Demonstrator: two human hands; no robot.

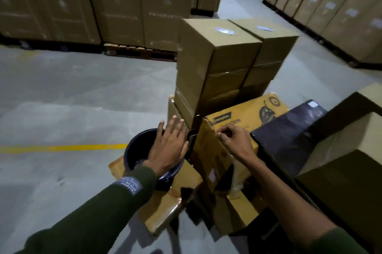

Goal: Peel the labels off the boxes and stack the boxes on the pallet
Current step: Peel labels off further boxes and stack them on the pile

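A yellow printed box (244, 121) lies tilted in front of me. My right hand (233, 140) pinches at its near top edge with curled fingers; what it pinches is too small to tell. My left hand (169, 142) hovers flat with straight fingers over a dark round bin (136, 150), holding nothing. Behind them stand two stacks of plain brown boxes (215, 63) with pale label patches on top. A white label (211, 176) shows on the yellow box's near side.
A dark flat box (289, 136) lies right of the yellow one, with brown boxes (343, 163) beyond it. The bin stands on a flattened yellow carton (171, 202). Tall walls of cartons line the back and right. A yellow floor line (62, 148) runs at left over bare concrete.
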